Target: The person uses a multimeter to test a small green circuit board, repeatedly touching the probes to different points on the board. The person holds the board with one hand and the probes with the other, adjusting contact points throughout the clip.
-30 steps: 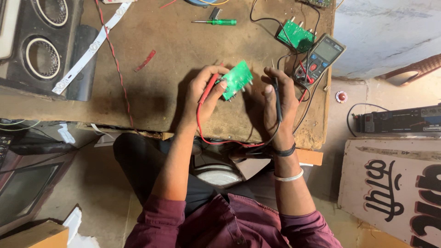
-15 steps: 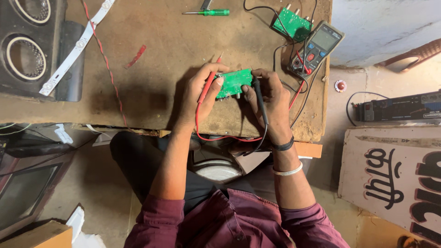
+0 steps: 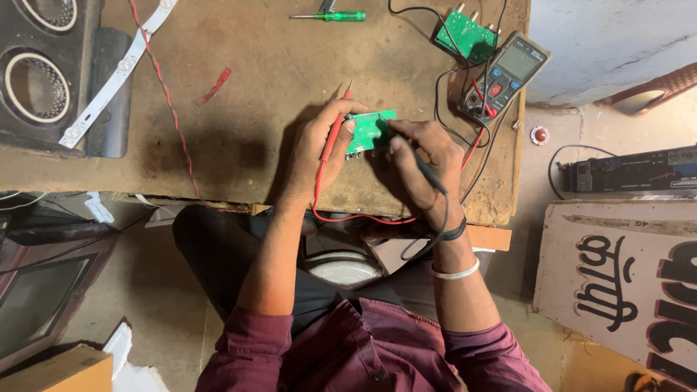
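The person is probing a small green circuit board (image 3: 370, 131) with a multimeter's two leads. The left hand (image 3: 319, 145) is closing around the board's left edge and pinching the red probe (image 3: 332, 138) alongside it, the tip pointing up past the fingers. The right hand (image 3: 421, 156) is gripping the black probe (image 3: 425, 170) like a pen, its tip pressing onto the board's face. The board is being held just above the brown counter (image 3: 254, 80), near its front edge.

This looks like the measuring step: one lead is making contact, while the red one seems to be resting idle. The next move probably calls for bringing the red tip onto a second point while keeping the board steady.

The multimeter (image 3: 504, 76) is lying to the upper right, beside a second green board (image 3: 465, 33); a green screwdriver (image 3: 330, 16) is lying at the counter's far edge.

Compared with a second ago, the board is now sitting lower and flatter between the hands, and the right hand has closed in on it.
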